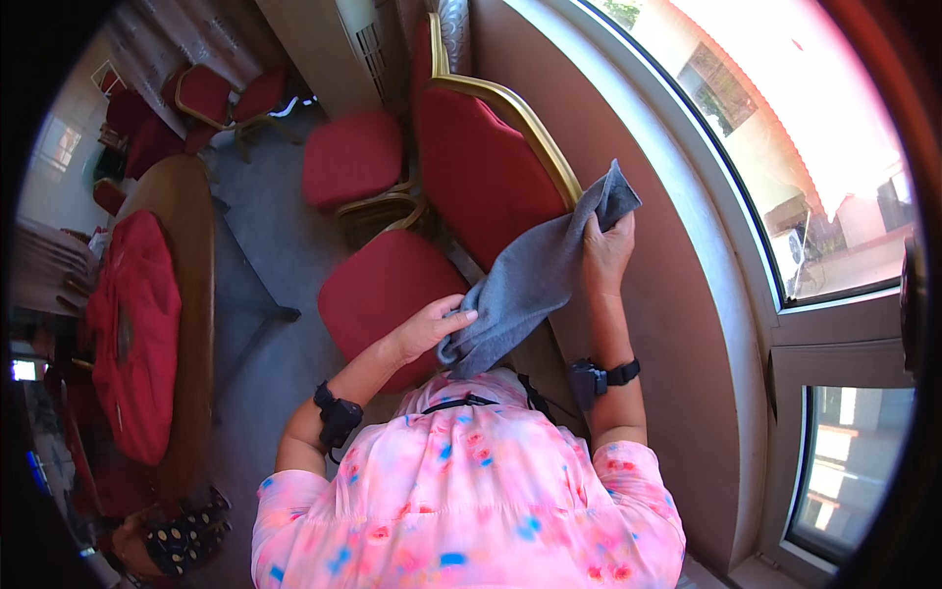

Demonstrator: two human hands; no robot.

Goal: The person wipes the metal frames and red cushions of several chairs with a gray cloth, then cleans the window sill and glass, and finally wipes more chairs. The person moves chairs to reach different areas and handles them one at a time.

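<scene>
A grey cloth [524, 276] stretches between my two hands, bunched and folded at both ends. My left hand [436, 324] grips its lower end, above the red padded seat [390, 287] of a chair. At the upper end, my right hand [609, 239] pinches the cloth, and a corner sticks up past the fingers. The cloth passes in front of the lower right part of a red chair back [478, 162] with a gold frame [526, 121]. Whether the cloth touches that frame I cannot tell.
A second red seat [353, 158] stands farther off. To the left is a round wooden table [195, 294] with red fabric [143, 339] on it. Several red chairs [204, 96] stand at the back. On the right are a low wall [662, 353], a pale sill [725, 324] and windows [846, 464].
</scene>
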